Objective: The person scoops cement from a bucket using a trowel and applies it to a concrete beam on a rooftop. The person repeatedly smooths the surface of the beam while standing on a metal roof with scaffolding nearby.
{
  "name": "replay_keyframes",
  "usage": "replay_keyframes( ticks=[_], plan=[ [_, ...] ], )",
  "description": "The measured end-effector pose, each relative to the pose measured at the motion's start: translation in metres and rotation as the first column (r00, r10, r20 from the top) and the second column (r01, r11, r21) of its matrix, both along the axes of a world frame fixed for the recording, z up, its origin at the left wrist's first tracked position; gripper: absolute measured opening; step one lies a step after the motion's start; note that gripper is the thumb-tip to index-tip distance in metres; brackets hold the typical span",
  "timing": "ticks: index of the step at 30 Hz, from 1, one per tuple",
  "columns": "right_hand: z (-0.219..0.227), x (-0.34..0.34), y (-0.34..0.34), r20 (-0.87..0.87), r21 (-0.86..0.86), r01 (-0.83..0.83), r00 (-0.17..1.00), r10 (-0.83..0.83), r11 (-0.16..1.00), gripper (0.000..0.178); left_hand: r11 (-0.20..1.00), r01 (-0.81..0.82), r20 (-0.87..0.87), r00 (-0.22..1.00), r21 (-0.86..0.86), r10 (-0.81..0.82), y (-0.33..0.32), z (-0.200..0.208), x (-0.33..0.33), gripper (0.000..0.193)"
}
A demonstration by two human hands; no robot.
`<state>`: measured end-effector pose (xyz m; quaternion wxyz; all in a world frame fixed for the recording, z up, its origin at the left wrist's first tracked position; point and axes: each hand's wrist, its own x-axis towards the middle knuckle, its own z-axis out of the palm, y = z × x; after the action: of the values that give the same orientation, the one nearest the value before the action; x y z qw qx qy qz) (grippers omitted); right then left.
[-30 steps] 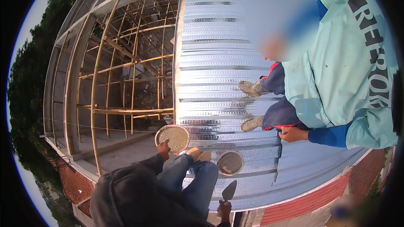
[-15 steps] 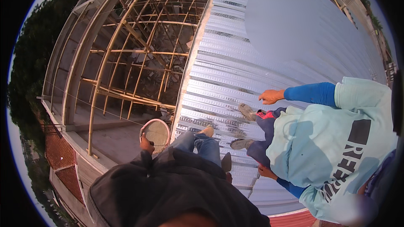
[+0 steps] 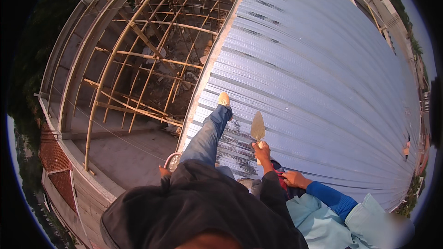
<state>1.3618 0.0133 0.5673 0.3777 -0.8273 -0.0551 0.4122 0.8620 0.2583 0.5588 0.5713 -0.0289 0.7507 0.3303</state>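
My right hand [image 3: 262, 152] is closed round the handle of a pointed masonry trowel [image 3: 258, 126], its blade aimed ahead over the metal decking. Low on the left, my left hand [image 3: 164, 171] grips the rim of a round bucket [image 3: 174, 160]. Only part of that bucket shows beside my thigh; my jacket and leg hide the rest and its contents. One of my feet, in a tan shoe [image 3: 224, 99], is stretched forward on the decking.
Ribbed metal decking [image 3: 314, 87] spreads ahead and right. Along its left runs a concrete edge [image 3: 210, 71], beyond which a deep opening holds bamboo scaffolding [image 3: 152, 57]. Close on my right is a co-worker in a pale green shirt [image 3: 318, 212], a blue-sleeved arm reaching forward.
I have stepped forward, and my right hand has raised the trowel from beside my leg into plain view. The bucket is now mostly hidden. The co-worker has dropped back toward the lower right.
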Motion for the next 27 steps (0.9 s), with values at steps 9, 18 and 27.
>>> replay_keyframes(
  ticks=[9,18,27],
  plan=[
    [0.059,0.334,0.055,0.280,-0.185,0.319,0.924,-0.262,0.930,0.036,0.990,-0.065,0.205,0.975,-0.123,0.090,0.106,0.001,0.182,0.056],
    [0.060,0.471,0.169,0.154,-0.085,0.245,0.961,-0.230,0.966,0.032,0.958,-0.108,0.091,0.992,0.266,0.086,0.235,-0.002,0.419,0.057],
    [0.058,0.605,0.219,0.233,-0.225,-0.108,0.959,0.161,0.968,0.034,0.976,-0.072,0.008,0.997,0.207,0.072,0.385,-0.040,0.612,0.044]
  ],
)
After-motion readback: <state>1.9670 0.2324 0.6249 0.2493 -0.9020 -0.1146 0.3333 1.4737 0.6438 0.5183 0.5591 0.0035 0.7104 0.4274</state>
